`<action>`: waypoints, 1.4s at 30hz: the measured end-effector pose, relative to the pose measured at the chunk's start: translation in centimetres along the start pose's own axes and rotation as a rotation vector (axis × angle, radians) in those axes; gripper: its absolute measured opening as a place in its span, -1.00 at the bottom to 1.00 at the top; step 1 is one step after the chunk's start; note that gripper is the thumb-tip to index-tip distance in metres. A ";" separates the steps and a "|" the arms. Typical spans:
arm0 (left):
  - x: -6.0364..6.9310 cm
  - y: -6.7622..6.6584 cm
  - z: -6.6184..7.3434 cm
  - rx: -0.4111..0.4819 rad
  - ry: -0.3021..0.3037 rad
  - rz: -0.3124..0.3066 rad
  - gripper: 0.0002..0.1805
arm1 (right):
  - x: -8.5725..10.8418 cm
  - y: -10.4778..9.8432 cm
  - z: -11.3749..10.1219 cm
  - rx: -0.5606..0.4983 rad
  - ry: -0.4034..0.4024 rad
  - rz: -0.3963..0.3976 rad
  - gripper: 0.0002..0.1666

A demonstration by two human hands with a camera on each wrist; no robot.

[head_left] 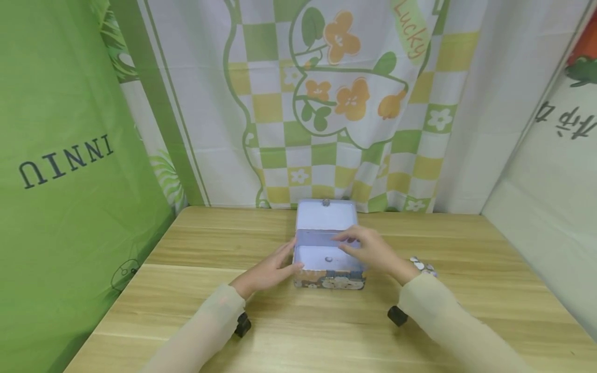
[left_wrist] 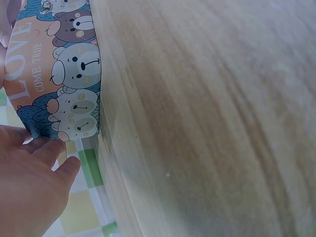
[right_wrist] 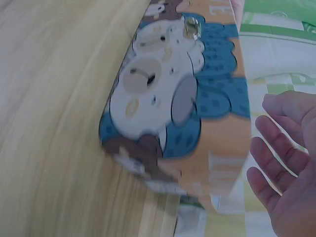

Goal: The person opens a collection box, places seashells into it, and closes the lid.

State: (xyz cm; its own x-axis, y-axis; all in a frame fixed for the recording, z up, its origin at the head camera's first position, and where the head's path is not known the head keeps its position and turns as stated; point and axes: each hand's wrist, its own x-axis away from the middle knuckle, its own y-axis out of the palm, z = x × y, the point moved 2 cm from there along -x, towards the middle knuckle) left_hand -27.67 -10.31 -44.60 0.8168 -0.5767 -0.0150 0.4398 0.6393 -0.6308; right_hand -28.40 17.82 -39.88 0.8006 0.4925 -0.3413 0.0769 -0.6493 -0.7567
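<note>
An open tin box (head_left: pixel 329 282), printed with cartoon bears and lettering, sits on the table with its pale lilac lid (head_left: pixel 326 215) tilted up at the back. Against the box's left side rests my left hand (head_left: pixel 268 269), fingers extended along the wall and thumb near the front corner; the left wrist view shows those fingers (left_wrist: pixel 49 150) at the box's end. My right hand (head_left: pixel 370 251) hovers over the right part of the opening. Its fingers (right_wrist: pixel 279 168) are loosely bent with nothing visible between them. Inside lies a small round spot (head_left: pixel 328 259), too small to identify.
On the wooden table (head_left: pixel 186 300), a small cluster of whitish patterned pieces (head_left: pixel 423 266) lies beside the right wrist, partly hidden by it. A checked, flowered curtain (head_left: pixel 322 129) hangs behind the box. Green cloth (head_left: pixel 70 207) borders the left side, white cloth (head_left: pixel 550 207) the right.
</note>
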 end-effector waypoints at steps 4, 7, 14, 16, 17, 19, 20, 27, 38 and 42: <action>0.0 0.0 0.0 -0.004 -0.004 0.003 -0.10 | 0.9 -1.2 0.8 -0.007 0.005 0.029 -0.73; 0.1 0.0 0.0 -0.006 -0.006 0.004 -0.10 | 1.7 -2.1 1.3 0.001 -0.009 0.053 -0.75; 0.1 0.0 0.1 -0.005 -0.004 -0.002 -0.09 | 3.5 -3.9 2.6 0.018 0.017 0.078 -0.79; 0.1 0.0 0.0 -0.006 -0.008 -0.004 -0.08 | 4.0 -4.2 3.0 0.027 0.024 0.078 -0.81; 0.0 0.0 0.0 -0.004 -0.006 -0.004 -0.08 | 4.3 -4.4 3.3 0.032 0.025 0.076 -0.81; 0.0 0.0 -0.1 -0.004 -0.011 -0.007 -0.09 | 4.8 -4.7 3.6 0.052 0.028 0.072 -0.82; 0.0 0.0 -0.1 -0.003 -0.014 -0.007 -0.09 | 5.0 -4.8 3.8 0.062 0.032 0.067 -0.83; 0.0 0.0 -0.1 0.011 -0.021 -0.017 -0.10 | 6.7 -5.5 5.0 0.115 0.108 -0.017 -0.80; 0.1 0.0 0.1 0.007 -0.026 -0.019 -0.11 | 9.3 -5.0 8.1 0.127 0.160 -0.059 -0.74; 0.1 0.0 0.1 0.006 -0.023 -0.016 -0.12 | 9.9 -4.8 8.9 0.130 0.176 -0.088 -0.77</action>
State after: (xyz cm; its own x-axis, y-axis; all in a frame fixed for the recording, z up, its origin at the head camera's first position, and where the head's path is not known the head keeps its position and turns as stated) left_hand -27.57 -10.31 -44.49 0.8179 -0.5752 0.0134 0.4556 0.6332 -0.6258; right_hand -26.16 30.96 -44.65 0.8866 0.4273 -0.1769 0.0825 -0.5224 -0.8487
